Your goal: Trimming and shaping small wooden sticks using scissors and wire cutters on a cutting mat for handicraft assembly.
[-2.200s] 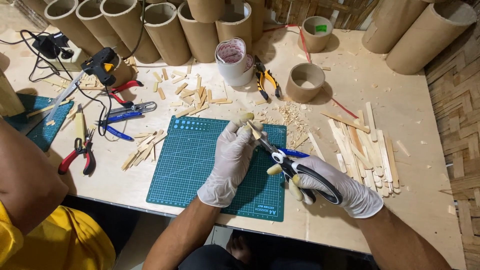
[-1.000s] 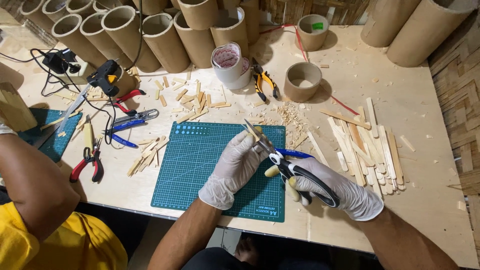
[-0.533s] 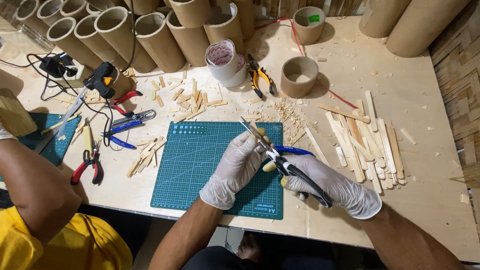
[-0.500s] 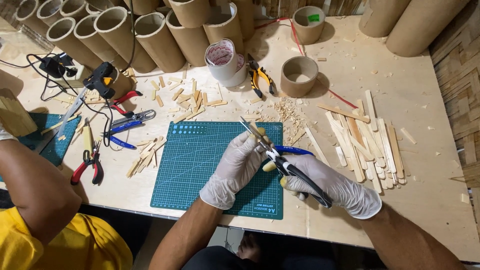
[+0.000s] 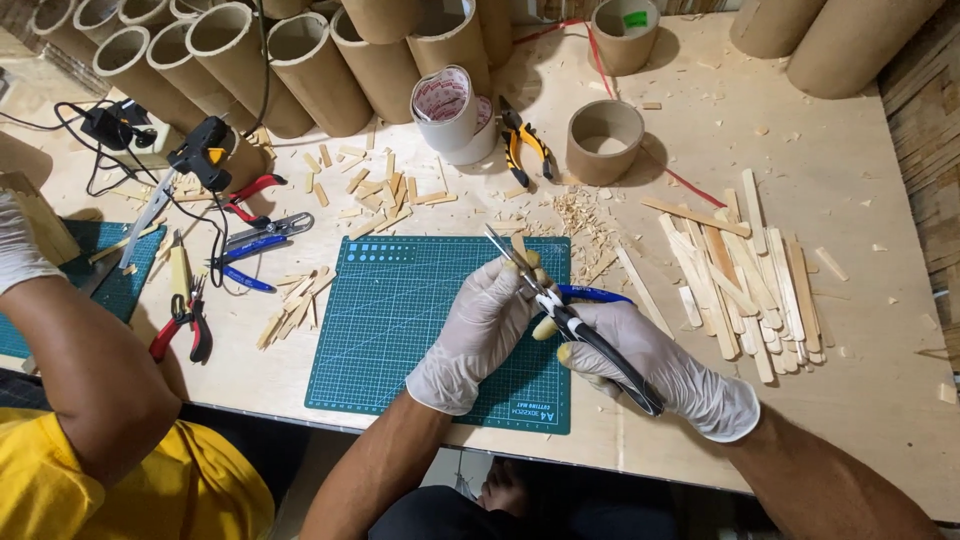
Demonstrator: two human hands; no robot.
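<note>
Head view looks down on a pale plywood table (image 5: 860, 400). At the centre of the frame lies a dark green cutting mat (image 5: 400, 330) with a fine printed grid. Over its right edge, two hands in thin white gloves meet. The left hand (image 5: 475, 335) pinches a short flat wooden stick (image 5: 520, 250) between thumb and fingers, clenched on it. The right hand (image 5: 650, 365) is wrapped around the black and blue handles of a pair of long-nose pliers (image 5: 560, 305), whose slim metal tip points toward the upper left and lies against the stick; whether the tip is closed on the wood cannot be told.

Right of the hands is a loose heap of flat pale sticks (image 5: 745, 270), too overlapped to count. Fine wood shavings (image 5: 580, 215) lie just above the mat. Shorter cut pieces (image 5: 375, 185) are scattered in the upper middle. Brown cardboard tubes (image 5: 300, 65), smooth and round, line the upper edge; about eight show on the left. Two short cardboard rings (image 5: 603, 140) stand upper right of centre, near a roll of printed tape (image 5: 447, 105) and yellow-handled cutters (image 5: 522, 145). At the left are a black glue gun (image 5: 200, 155), blue-handled snips (image 5: 255, 250) and red-handled pliers (image 5: 185, 325). Another person's arm in a yellow sleeve (image 5: 90, 390) fills the lower left.
</note>
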